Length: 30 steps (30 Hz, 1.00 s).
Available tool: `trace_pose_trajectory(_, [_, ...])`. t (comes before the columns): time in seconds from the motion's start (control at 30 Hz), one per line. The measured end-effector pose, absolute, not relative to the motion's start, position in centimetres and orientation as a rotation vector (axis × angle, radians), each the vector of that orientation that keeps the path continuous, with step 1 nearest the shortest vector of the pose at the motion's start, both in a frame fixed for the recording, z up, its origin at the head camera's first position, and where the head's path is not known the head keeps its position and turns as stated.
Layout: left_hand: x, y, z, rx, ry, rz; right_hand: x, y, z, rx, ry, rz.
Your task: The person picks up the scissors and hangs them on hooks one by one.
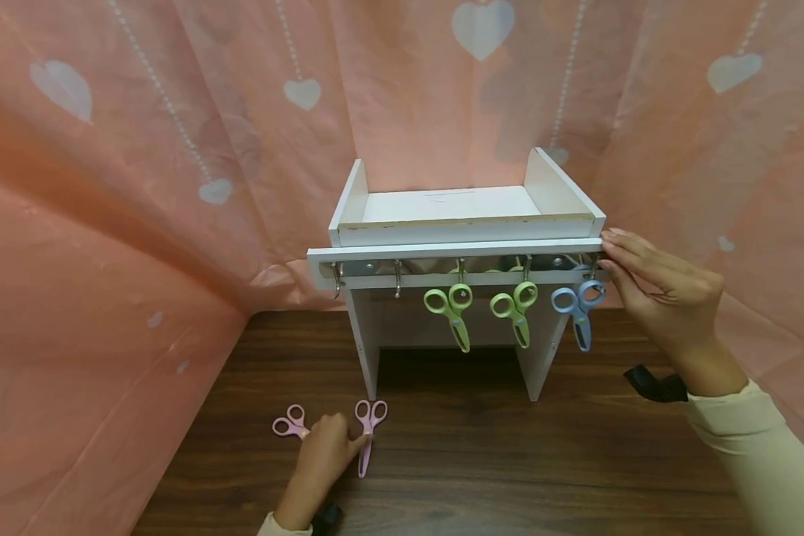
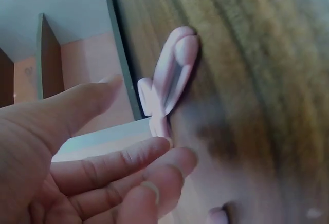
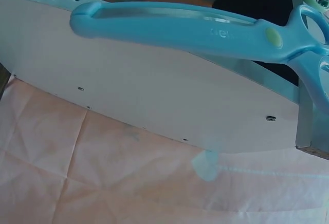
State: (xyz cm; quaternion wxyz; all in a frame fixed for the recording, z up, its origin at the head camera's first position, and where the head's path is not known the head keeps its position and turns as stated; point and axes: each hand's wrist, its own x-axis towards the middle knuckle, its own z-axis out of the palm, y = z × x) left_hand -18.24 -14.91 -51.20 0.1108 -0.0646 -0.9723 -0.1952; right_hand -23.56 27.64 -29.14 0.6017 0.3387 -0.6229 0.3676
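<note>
On the wooden surface lie two pairs of pink scissors. My left hand is between them, its thumb beside the right pink scissors and its fingers by the left pink scissors, whose blades it hides. In the left wrist view the thumb stands apart from the loosely bent fingers, with pink scissors just past the fingertips. My right hand pinches the right end of the white hook rail. Blue scissors hang close to that hand, left of two green scissors; the right wrist view shows the blue scissors large.
The rail runs along the front of a white shelf unit with upright side panels. Two bare hooks are at its left. Pink cloth with white hearts hangs behind and at both sides. Dark wooden flooring extends in front.
</note>
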Motion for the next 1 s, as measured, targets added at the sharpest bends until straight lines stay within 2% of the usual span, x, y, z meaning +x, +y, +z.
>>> trace_pose_trajectory(1.0, [-17.62, -14.36, -51.38, -0.154, -2.901, -0.415, -23.37, 27.78, -28.97, 0.793, -1.454, 0.844])
